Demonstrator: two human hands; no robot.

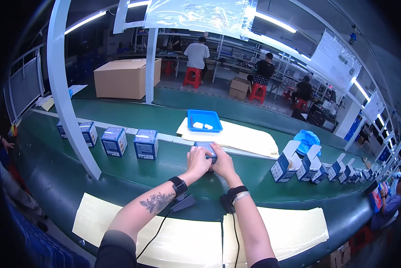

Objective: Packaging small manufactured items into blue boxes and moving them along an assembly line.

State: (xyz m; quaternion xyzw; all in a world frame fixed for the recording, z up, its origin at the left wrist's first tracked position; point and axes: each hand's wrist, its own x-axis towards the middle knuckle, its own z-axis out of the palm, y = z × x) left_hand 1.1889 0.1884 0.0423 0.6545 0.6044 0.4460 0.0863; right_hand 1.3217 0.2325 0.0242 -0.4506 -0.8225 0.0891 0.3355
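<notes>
Two hands, one box in the head view: your left hand (198, 161) and right hand (222, 160) both have hold of the small blue box (203, 144), so neither one's nearer, they're both touching it. It's pinched between them, left fingers curled at its left and near side, right hand wrapped on the right. The box is pretty much straight ahead of you over the green desk (133, 175); your hands cover its base, so I can't tell if it's touching down. Can't call a long axis either, too much is hidden. The blue tray (208, 117) is just beyond it, the row of closed boxes (114, 142) runs off to your left, and the boxes with raised flaps (284, 169) stand well apart on your right.
</notes>
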